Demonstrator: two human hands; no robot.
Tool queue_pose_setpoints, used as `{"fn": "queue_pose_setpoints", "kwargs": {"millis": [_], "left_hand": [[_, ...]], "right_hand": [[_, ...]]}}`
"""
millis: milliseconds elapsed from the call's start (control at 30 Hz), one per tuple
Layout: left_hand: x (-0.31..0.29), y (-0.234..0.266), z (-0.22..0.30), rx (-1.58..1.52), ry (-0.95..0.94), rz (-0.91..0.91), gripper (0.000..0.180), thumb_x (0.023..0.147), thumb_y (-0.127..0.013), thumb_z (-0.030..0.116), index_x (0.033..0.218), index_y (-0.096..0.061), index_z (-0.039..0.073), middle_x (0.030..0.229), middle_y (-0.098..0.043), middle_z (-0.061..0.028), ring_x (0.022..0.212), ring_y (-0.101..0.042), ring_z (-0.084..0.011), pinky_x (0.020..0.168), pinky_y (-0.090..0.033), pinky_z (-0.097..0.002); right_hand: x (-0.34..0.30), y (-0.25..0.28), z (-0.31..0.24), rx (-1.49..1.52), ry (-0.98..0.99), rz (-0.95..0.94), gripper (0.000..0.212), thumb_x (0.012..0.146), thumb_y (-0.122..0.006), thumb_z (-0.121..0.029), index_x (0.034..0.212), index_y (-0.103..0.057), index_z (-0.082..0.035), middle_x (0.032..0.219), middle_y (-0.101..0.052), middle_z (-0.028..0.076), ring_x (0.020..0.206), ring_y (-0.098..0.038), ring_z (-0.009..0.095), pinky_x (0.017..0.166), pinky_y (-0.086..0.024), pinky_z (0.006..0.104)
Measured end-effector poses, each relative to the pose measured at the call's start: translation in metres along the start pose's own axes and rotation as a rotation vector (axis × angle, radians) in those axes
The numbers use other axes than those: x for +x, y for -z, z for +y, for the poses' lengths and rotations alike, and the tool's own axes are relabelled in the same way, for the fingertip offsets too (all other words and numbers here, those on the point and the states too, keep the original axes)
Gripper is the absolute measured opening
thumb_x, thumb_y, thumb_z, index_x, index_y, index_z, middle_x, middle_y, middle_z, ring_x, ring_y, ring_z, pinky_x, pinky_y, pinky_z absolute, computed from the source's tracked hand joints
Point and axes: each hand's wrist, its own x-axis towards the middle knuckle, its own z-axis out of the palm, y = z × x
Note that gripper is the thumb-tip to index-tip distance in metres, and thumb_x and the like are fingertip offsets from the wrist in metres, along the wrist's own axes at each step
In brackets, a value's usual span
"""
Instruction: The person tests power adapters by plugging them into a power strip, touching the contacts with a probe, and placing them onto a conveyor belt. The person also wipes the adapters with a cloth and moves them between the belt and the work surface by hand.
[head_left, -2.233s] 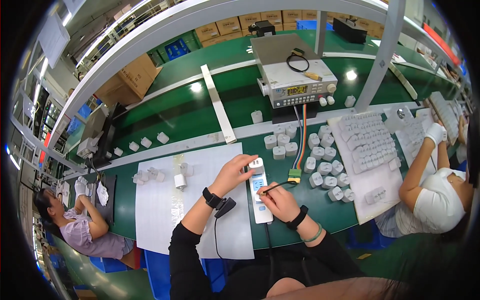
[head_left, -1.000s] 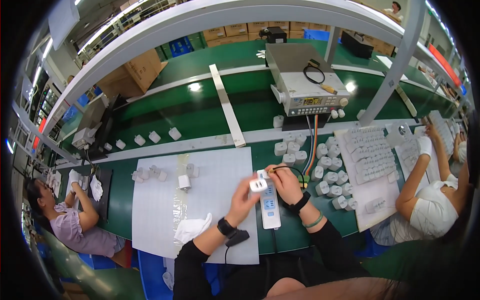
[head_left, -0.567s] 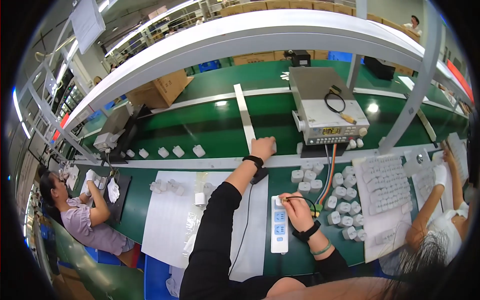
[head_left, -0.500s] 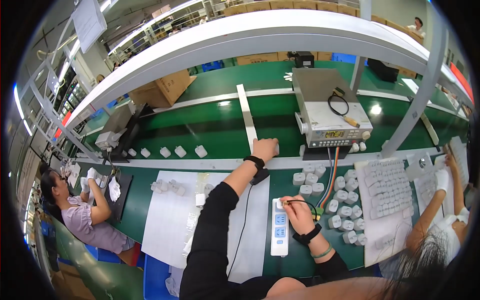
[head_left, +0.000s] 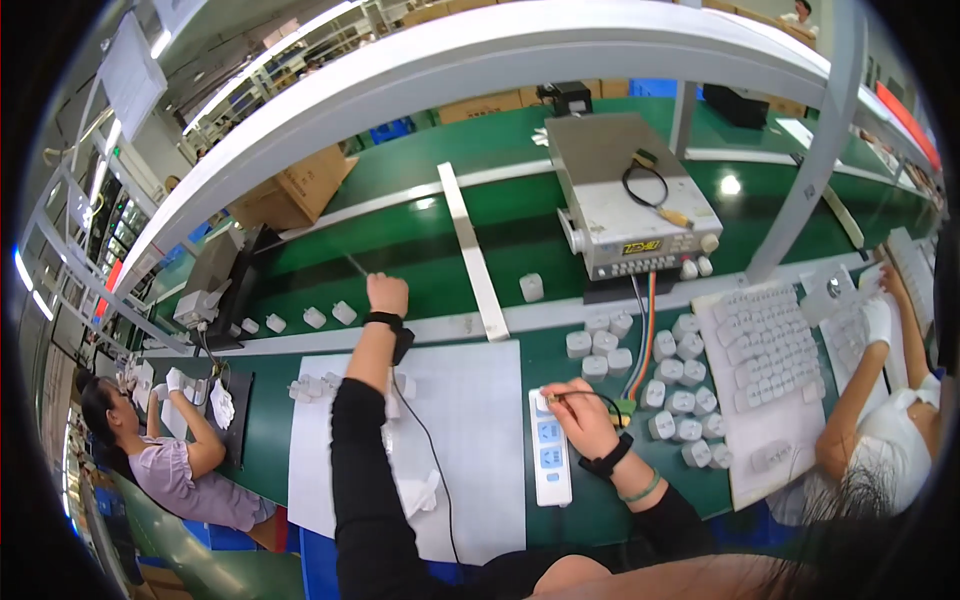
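Note:
My left hand (head_left: 388, 296) reaches over the green conveyor, back up and fingers curled, beside a row of white plug chargers (head_left: 344, 313). Whatever its fingers close on is hidden; a thin grey streak shows just beyond it. My right hand (head_left: 584, 418) pinches the end of a black cable (head_left: 590, 394) at the top of a white power strip (head_left: 553, 485). A white piece, probably a charger, sits in that end socket, partly covered by the fingers. The cable loops to a green terminal block (head_left: 622, 408). One white charger (head_left: 531, 288) stands alone on the conveyor.
A grey bench instrument (head_left: 640, 235) with a lit display stands ahead right, coloured wires hanging down. Several chargers (head_left: 680, 402) and a filled white tray (head_left: 770, 385) lie at the right. White paper (head_left: 470, 430) covers the bench left. Co-workers sit on both sides.
My left hand has moved left along the conveyor, away from the charger now standing alone there. My right hand stays at the power strip. The whole view has shifted slightly.

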Motion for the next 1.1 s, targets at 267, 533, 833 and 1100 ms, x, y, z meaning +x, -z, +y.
{"fn": "queue_pose_setpoints", "kwargs": {"millis": [267, 533, 833, 1100], "left_hand": [[-0.199, 0.08, 0.065, -1.945, -0.367, 0.041, 0.043, 0.087, -0.064, 0.004, 0.126, -0.045, 0.004, 0.117, -0.058, -0.0078, 0.106, -0.059, -0.0158, 0.088, -0.05, -0.0303], [-0.273, 0.07, 0.155, -1.702, -0.506, -0.085, 0.051, 0.082, -0.07, 0.009, 0.126, -0.045, 0.006, 0.115, -0.059, -0.0054, 0.111, -0.055, -0.0173, 0.095, -0.043, -0.0317], [-0.277, 0.068, 0.155, -1.635, -0.584, 0.048, 0.053, 0.077, -0.073, 0.018, 0.125, -0.052, 0.007, 0.12, -0.06, -0.0033, 0.113, -0.053, -0.018, 0.09, -0.039, -0.0314], [-0.216, 0.054, 0.171, -1.864, -0.316, 0.173, 0.044, 0.076, -0.074, 0.013, 0.117, -0.06, 0.005, 0.114, -0.063, -0.0109, 0.103, -0.06, -0.0229, 0.09, -0.045, -0.0325]], "right_hand": [[0.009, 0.0, -0.003, 0.029, 0.099, 0.023, 0.014, 0.087, -0.057, -0.005, 0.098, -0.063, 0.001, 0.098, -0.064, 0.01, 0.084, -0.058, 0.027, 0.075, -0.048, 0.0321], [0.003, -0.013, 0.008, 0.021, 0.092, 0.075, 0.017, 0.09, -0.057, -0.015, 0.096, -0.063, -0.001, 0.103, -0.065, 0.007, 0.093, -0.059, 0.027, 0.08, -0.048, 0.0352], [0.002, -0.012, 0.004, 0.001, 0.105, 0.072, 0.017, 0.091, -0.056, -0.016, 0.097, -0.063, -0.001, 0.103, -0.065, 0.008, 0.093, -0.059, 0.028, 0.081, -0.048, 0.0355], [0.003, -0.017, -0.001, -0.032, 0.104, 0.099, 0.015, 0.09, -0.055, -0.011, 0.095, -0.063, 0.002, 0.099, -0.064, 0.011, 0.089, -0.059, 0.03, 0.078, -0.048, 0.0349]]}}
